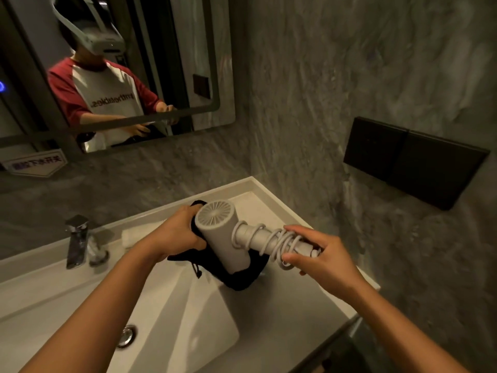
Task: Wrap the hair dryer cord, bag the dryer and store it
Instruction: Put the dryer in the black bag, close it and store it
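The right hand (pixel 320 251), gripping the cord-wrapped handle (pixel 271 239), should feed the hair dryer (pixel 223 232) barrel-first into the black drawstring bag (pixel 236 275), whose mouth the left hand (pixel 180 235) pinches.

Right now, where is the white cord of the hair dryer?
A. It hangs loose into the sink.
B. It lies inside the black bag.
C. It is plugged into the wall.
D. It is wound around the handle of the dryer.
D: the cord loops in coils around the handle of the hair dryer, and the right hand holds the handle end, while the left hand holds the black bag against the dryer's body.
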